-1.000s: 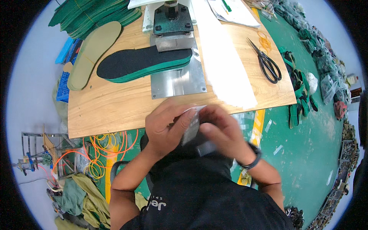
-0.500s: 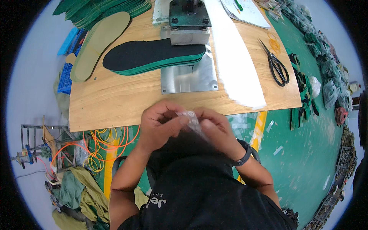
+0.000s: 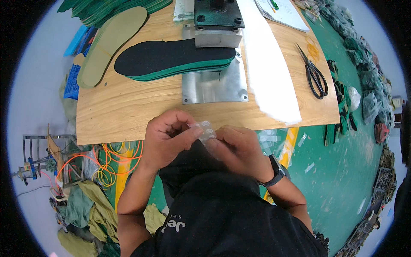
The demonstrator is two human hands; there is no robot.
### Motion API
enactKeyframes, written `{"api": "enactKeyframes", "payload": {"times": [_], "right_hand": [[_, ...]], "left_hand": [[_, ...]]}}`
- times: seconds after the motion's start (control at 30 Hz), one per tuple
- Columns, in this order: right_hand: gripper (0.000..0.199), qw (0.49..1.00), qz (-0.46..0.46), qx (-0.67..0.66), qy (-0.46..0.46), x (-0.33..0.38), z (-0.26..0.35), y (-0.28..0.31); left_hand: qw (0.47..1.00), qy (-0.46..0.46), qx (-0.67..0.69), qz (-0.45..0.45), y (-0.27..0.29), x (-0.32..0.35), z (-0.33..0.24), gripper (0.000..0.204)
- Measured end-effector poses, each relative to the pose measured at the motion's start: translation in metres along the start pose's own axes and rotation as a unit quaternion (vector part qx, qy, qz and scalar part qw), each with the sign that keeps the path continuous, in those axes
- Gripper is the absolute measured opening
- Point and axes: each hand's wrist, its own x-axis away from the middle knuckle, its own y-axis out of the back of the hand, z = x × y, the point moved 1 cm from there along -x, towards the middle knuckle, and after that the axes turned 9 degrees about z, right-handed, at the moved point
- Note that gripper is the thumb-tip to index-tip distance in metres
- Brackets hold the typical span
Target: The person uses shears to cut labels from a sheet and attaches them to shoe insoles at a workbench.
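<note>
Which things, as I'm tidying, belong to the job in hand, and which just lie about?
Likely the job:
clear strip between left hand and right hand
possibly black-green insoles, partly under the metal block

Seemingly lying about:
scissors
orange bands
green pen

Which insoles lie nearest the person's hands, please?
The black-topped stack, just beyond the left hand; the tan insole and green pile lie farther off.

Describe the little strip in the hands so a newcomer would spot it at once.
Find the near edge of the wooden table, where the left hand and right hand come close together. The clear strip is between them, pinched in the left. It is see-through with small round marks, unlike the solid white sheet and black-topped insoles farther back.
</note>
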Motion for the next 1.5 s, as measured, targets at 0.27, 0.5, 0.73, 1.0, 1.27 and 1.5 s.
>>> {"api": "enactKeyframes", "payload": {"times": [0.27, 0.5, 0.73, 1.0, 1.27, 1.5], "right_hand": [[0.015, 0.997, -0.039, -0.034, -0.064, -0.009, -0.009, -0.001], [0.023, 0.946, -0.105, -0.215, -0.219, -0.026, -0.020, 0.017], [0.023, 0.931, -0.136, -0.237, -0.244, -0.022, -0.025, 0.022], [0.021, 0.896, -0.154, -0.325, -0.261, -0.056, -0.026, 0.036], [0.022, 0.884, -0.162, -0.361, -0.250, -0.082, -0.048, 0.039], [0.022, 0.876, -0.186, -0.369, -0.248, -0.084, -0.051, 0.037]], "left_hand": [[0.993, -0.051, -0.094, -0.058, 0.014, -0.015, -0.012, 0.020], [0.775, -0.199, -0.599, -0.022, 0.078, -0.088, -0.056, 0.066], [0.722, -0.094, -0.681, 0.085, 0.087, -0.132, -0.053, 0.080], [0.718, -0.131, -0.678, 0.087, 0.087, -0.136, -0.051, 0.075], [0.715, -0.157, -0.679, 0.054, 0.088, -0.136, -0.042, 0.072], [0.720, -0.150, -0.675, 0.056, 0.087, -0.135, -0.042, 0.069]]}}
